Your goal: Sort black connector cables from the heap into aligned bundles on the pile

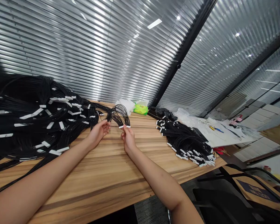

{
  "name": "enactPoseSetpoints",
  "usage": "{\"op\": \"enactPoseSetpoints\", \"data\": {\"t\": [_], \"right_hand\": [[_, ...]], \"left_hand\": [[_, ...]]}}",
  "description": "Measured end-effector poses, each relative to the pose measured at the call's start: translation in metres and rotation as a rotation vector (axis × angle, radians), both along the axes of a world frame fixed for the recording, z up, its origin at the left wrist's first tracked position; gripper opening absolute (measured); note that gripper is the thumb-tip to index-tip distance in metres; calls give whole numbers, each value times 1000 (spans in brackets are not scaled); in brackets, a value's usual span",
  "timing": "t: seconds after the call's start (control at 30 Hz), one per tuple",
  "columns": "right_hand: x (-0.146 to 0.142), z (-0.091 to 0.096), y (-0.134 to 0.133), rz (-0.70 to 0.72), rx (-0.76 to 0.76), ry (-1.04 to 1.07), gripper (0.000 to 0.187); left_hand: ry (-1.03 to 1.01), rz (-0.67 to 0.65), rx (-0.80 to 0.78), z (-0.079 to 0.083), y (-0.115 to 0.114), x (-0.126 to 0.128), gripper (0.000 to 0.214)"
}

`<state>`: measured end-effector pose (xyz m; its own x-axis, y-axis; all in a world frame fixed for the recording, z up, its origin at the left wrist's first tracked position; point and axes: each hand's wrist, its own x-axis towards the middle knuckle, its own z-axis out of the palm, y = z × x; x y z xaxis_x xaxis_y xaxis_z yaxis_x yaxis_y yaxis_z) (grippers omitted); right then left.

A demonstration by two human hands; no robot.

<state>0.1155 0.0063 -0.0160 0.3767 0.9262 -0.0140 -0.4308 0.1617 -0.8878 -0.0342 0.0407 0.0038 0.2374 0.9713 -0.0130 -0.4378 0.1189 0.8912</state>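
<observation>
My right hand (128,138) is closed on a white strip connector (124,126) at the end of a wire harness, thumb on top of it. Several thin black wires (121,113) arch up from this connector and bend back to the left. My left hand (100,133) is just left of it, fingers curled at the wires, with a thin strand at the fingertips; the exact grip is partly hidden. Beside my left arm lies a large heap of black wire harnesses (67,124) with white connectors. To the right, a smaller bundle of black harnesses (186,140) lies with white connectors at both ends.
Both piles rest on a wooden table (102,177). Behind my hands are a green tissue pack (140,108) and a white crumpled bag (126,105). A white table (220,137) with tools adjoins at the right. Blinds (84,46) rise behind; a black chair (224,202) stands at front right.
</observation>
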Motion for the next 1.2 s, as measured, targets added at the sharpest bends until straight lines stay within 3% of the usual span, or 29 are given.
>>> {"op": "enactPoseSetpoints", "data": {"t": [0.17, 0.33, 0.57, 0.77, 0.87, 0.93, 1.03, 1.13, 1.2], "right_hand": [[12, 1, 6, -96, -21, 44, 32], [11, 0, 4, -125, 38, -19, 30], [10, 5, 3, -162, 84, -34, 31], [2, 4, -3, -122, 88, -114, 36], [-3, 4, -7, -102, 103, -152, 36], [-6, 5, -10, -91, 103, -183, 36], [-8, 8, -13, -63, 105, -215, 36], [-10, 9, -15, -28, 121, -226, 36], [-11, 10, -16, -9, 130, -224, 35]], "left_hand": [[-194, 95, 30, 8, 1, -7, 35], [0, 90, 106, 6, -3, -1, 29], [217, 72, 197, -13, 0, 5, 26], [553, 432, 723, -10, -10, 4, 59], [637, 590, 857, -1, -20, 0, 57], [718, 645, 852, 4, -25, -1, 41], [778, 462, 784, 6, -27, -1, 12], [730, 244, 731, 3, -24, 0, 17], [704, 222, 718, 1, -22, 0, 19]]}}
